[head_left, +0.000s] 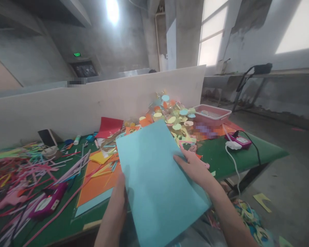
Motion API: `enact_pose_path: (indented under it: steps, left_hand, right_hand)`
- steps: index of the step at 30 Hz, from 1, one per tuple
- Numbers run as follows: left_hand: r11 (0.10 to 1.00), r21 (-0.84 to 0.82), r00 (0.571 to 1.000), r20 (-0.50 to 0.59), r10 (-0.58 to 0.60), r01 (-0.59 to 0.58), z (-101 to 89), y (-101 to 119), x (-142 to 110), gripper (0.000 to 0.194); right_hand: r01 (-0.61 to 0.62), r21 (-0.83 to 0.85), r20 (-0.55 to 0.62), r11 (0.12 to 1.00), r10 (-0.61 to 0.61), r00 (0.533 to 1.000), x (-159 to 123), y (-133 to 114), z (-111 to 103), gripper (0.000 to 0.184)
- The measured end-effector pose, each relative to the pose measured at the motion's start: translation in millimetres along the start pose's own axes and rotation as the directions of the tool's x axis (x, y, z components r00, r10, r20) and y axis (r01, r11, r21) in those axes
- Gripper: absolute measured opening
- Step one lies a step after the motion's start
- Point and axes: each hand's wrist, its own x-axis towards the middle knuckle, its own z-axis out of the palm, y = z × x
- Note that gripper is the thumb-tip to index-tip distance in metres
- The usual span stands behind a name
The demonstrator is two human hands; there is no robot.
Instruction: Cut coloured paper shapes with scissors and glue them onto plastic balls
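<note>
A light-blue sheet of paper [159,181], perhaps of card weight, is held tilted over the table's front edge, between my two hands. My left hand [121,188] grips its left edge, with the fingers hidden behind the sheet. On the opposite edge my right hand [192,166] is closed, thumb on the upper face and the other fingers out of sight. Below and left of the sheet lie orange paper [92,188], a light-blue strip [94,202] and yellow scraps [100,157].
Paper strips [41,168] and a purple power strip [50,201] cover the left of the green table [237,159]. Cups with paper discs [171,118] pile up behind the sheet. Right are a pink basin [212,115] and another power strip [239,140]. A white partition [118,99] stands behind.
</note>
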Motion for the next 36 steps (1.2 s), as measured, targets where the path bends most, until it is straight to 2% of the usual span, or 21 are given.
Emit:
enact_pose_path:
  steps: [3,5,7,10,14,17,20,24,26,28,31,34,36]
  left_hand:
    - [0.998,-0.014,0.998,0.033,-0.06,0.061,0.2,-8.3,6.4,0.04]
    - [0.995,0.064,0.997,0.008,-0.083,0.082,0.2,-13.1,10.9,0.038]
    - [0.99,0.128,0.997,-0.046,-0.056,0.061,-0.9,-15.9,14.9,0.04]
    - [0.993,0.111,0.992,-0.124,-0.025,0.039,-3.6,-16.4,18.9,0.044]
    - [0.984,-0.151,0.964,-0.235,-0.125,0.09,-5.6,-13.3,22.4,0.043]
    - [0.94,-0.323,0.947,-0.254,-0.195,0.107,-4.9,-12.3,25.4,0.042]
    - [0.9,-0.428,0.947,-0.25,-0.2,0.077,-3.3,-13.6,27.5,0.036]
    - [0.848,-0.529,0.953,-0.24,-0.184,0.03,-2.9,-18.3,29.1,0.026]
    - [0.829,-0.56,0.957,-0.238,-0.165,0.003,-3.7,-20.8,30.4,0.024]
    - [0.811,-0.585,0.953,-0.256,-0.163,-0.018,-4.3,-22.5,32.3,0.024]
    - [0.789,-0.613,0.94,-0.288,-0.182,-0.035,-3.8,-23.7,35.1,0.026]
    - [0.786,-0.617,0.929,-0.304,-0.209,-0.026,-2.6,-25.5,36.6,0.032]
    - [0.793,-0.608,0.926,-0.314,-0.21,-0.027,-2.7,-27.7,36.6,0.035]
  right_hand:
    - [0.071,-0.176,-0.018,0.982,-0.075,0.997,1.6,5.0,8.3,0.044]
    - [0.175,-0.298,-0.042,0.939,-0.196,0.98,1.4,3.0,12.5,0.046]
    - [0.282,-0.408,-0.057,0.868,-0.333,0.941,-0.8,-3.0,14.3,0.05]
    - [0.394,-0.489,0.084,0.778,-0.408,0.909,-8.2,-12.5,12.5,0.056]
    - [0.489,-0.47,0.389,0.735,-0.325,0.862,-22.1,-14.7,11.4,0.076]
    - [0.525,-0.431,0.52,0.734,-0.274,0.809,-28.3,-10.4,19.3,0.085]
    - [0.509,-0.429,0.528,0.746,-0.251,0.811,-25.3,-7.2,33.4,0.075]
    - [0.477,-0.437,0.453,0.763,-0.271,0.849,-13.0,-7.4,45.1,0.037]
    - [0.475,-0.423,0.459,0.771,-0.27,0.846,-8.9,-7.6,43.2,0.029]
    - [0.468,-0.402,0.509,0.787,-0.232,0.829,-8.6,-6.6,38.2,0.035]
    - [0.444,-0.383,0.579,0.81,-0.164,0.799,-13.1,-2.1,34.8,0.06]
    - [0.417,-0.433,0.586,0.799,-0.102,0.804,-17.2,3.9,44.6,0.081]
    - [0.419,-0.464,0.568,0.781,-0.1,0.817,-16.3,7.0,55.4,0.087]
